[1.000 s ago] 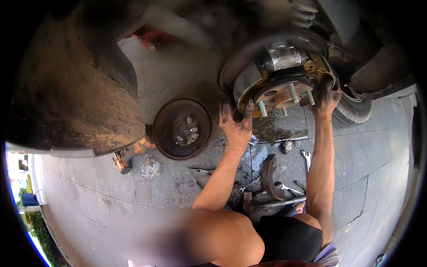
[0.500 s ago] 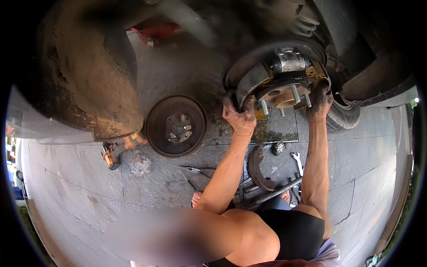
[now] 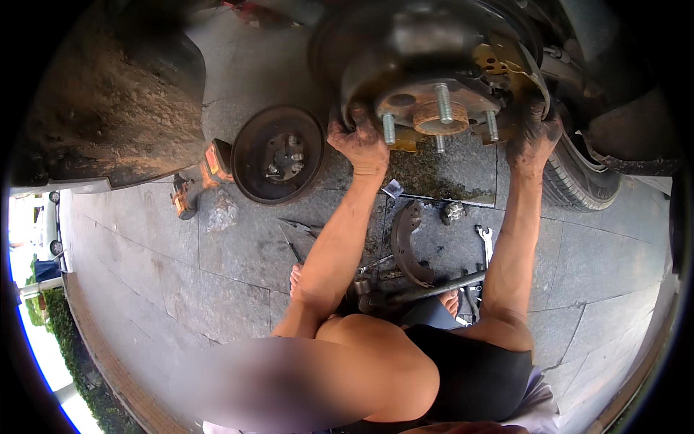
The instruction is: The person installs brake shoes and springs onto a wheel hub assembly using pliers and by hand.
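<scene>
A brake assembly hangs at the upper centre, with a hub (image 3: 441, 119) showing a rusty centre ring and several threaded studs. My left hand (image 3: 359, 145), blackened at the fingers, grips the curved brake shoe (image 3: 354, 87) on the assembly's left side, fingertips partly hidden in shadow. Opposite it, my right hand (image 3: 533, 141) is wrapped around the lower end of the right shoe (image 3: 529, 76), beside a yellow plate. The top of the assembly is dark and blurred. On the paving below lie a loose curved shoe (image 3: 406, 253) and, farther left, a round drum (image 3: 253, 181) holding small metal pieces.
A rusty wheel-arch liner (image 3: 123, 116) fills the upper left; a tyre (image 3: 582, 184) lies at right. A cordless drill (image 3: 184, 195), a plastic bag (image 3: 220, 213), pliers (image 3: 303, 228), wrenches (image 3: 485, 242) and a long bar (image 3: 455, 283) lie on grey paving (image 3: 593, 253), around my feet.
The view has shifted, so the assembly, both hands and the floor items sit higher in the picture. Both hands stay on the shoes.
</scene>
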Motion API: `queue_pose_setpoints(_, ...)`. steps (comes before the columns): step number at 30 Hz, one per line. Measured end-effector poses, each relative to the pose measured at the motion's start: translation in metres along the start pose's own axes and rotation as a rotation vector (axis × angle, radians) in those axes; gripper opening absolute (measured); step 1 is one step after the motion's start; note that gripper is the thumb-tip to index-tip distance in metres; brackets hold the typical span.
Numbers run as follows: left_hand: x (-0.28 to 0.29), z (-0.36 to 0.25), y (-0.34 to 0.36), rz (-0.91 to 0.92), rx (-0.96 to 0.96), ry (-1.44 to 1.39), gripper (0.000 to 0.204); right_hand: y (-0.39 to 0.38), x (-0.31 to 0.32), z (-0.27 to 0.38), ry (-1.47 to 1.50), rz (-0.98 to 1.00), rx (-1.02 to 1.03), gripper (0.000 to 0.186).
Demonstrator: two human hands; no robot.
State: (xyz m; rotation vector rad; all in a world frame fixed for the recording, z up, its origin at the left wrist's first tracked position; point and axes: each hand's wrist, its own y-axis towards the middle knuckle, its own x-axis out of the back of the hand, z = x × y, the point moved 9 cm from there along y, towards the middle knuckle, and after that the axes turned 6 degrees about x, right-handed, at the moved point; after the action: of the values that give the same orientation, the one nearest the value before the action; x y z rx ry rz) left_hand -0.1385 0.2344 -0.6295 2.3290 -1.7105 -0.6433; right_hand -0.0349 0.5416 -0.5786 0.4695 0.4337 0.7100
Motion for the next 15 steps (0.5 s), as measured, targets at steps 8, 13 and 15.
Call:
queue_pose_setpoints(8, -0.005, -0.01, 0.011, 0.555, -0.142, 0.469, 0.027, 0.0, -0.007, 0.025, -0.098, -0.028, 0.065, 0.049)
queue_pose_setpoints(13, 0.007, 0.011, 0.021, 0.941, 0.135, 1.02, 0.028, -0.001, -0.012, 0.024, -0.032, -0.005, 0.023, 0.053)
queue_pose_setpoints(15, 0.003, -0.002, 0.021, 0.726, -0.055, 0.881, 0.023, -0.004, -0.012, 0.024, -0.068, 0.054, -0.003, 0.057)
